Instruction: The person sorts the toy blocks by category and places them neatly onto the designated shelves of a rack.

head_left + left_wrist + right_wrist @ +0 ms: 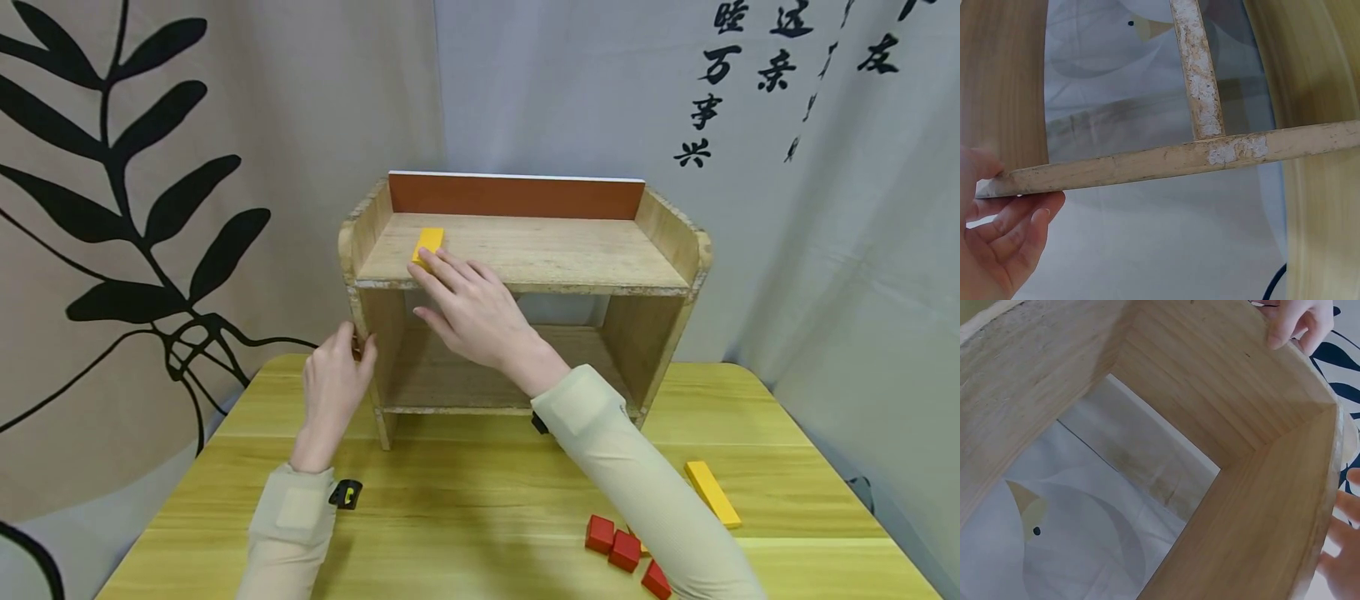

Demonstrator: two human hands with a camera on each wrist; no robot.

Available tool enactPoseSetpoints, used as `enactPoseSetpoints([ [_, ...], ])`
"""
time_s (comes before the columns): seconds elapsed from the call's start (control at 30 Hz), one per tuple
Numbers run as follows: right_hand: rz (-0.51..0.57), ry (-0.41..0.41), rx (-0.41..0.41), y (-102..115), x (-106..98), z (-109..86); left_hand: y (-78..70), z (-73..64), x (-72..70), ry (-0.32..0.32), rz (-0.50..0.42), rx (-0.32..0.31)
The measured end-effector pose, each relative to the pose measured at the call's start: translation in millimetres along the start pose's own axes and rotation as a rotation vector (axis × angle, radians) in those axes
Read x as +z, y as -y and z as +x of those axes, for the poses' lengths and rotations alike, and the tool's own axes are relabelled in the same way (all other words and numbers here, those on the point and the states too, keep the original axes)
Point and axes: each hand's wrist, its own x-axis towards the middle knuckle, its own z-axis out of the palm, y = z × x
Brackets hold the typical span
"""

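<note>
The left hand (333,379) pinches the side edge (1129,172) of the wooden shelf (570,290) on the counter (450,500). The right hand (480,312), almost straight-fingered, touches the yellow block (430,240) on the upper board (555,248).

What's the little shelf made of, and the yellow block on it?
Shelf: looks like bare wood or plywood; grain lines show on its inside walls, and its edges look rough, with whitish patches.
Yellow block: perhaps painted wood, evenly coloured and flat-sided, but it could be plastic; no grain shows.
</note>
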Motion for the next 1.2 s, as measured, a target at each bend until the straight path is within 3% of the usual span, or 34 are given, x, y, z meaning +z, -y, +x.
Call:
enactPoseSetpoints([
  [0.2,0.016,-0.020,0.004,-2.1,-0.7,-4.2,-0.3,-1.4,0.8,0.002,-0.002,0.000],
  [0.43,0.034,-0.218,-0.059,-7.6,-3.6,-22.9,-0.6,-2.4,1.5,0.004,-0.004,-0.010],
  [0.6,0.097,-0.295,-0.096,-12.7,-7.9,-44.5,0.1,-1.8,2.0,0.000,-0.011,0.003],
  [0.77,0.162,-0.278,-0.059,-19.0,-9.0,-71.6,0.3,-0.9,1.5,0.004,-0.016,0.002],
  [1.2,0.379,-0.104,0.133,-40.9,-4.6,-166.0,-0.1,1.2,1.3,-0.002,-0.021,0.000],
])
